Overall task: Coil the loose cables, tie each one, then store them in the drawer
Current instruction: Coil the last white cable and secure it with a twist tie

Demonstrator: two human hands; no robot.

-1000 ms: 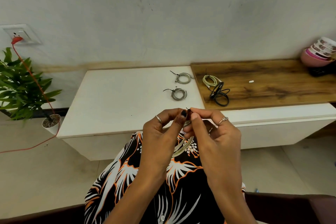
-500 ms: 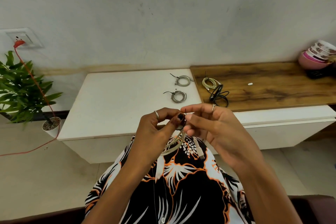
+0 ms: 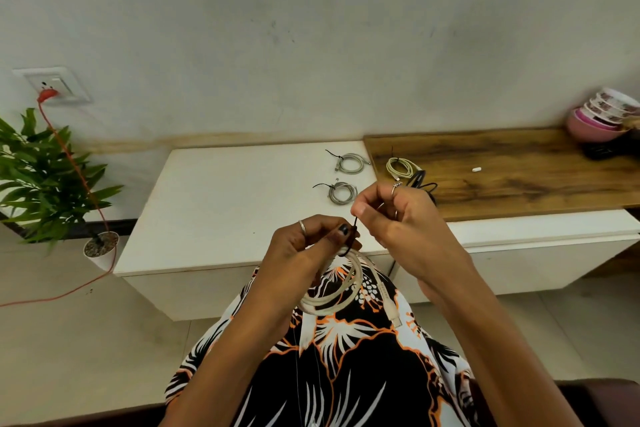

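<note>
Head view, centre of the frame: the left hand (image 3: 304, 246) pinches a coiled white cable (image 3: 341, 288) at its top, where a black tie (image 3: 354, 231) wraps the loops. The coil hangs downward over the person's patterned lap, its long axis running from upper right to lower left, and its plug end (image 3: 389, 305) trails toward the lower right. The right hand (image 3: 394, 215) pinches the tie's free tail, which points up.

Just above the hands, two grey coiled cables (image 3: 349, 163) (image 3: 342, 192) lie tied on the white cabinet top (image 3: 225, 204), near its right edge; the left part of that top is bare. On the adjoining wooden counter (image 3: 519, 177) sit a cream coil (image 3: 400, 166) and a black cable (image 3: 420, 182), touching. At the right edge, stacked bowls (image 3: 602, 118) nest inside one another. A potted plant (image 3: 45, 177) stands on the floor at left.
</note>
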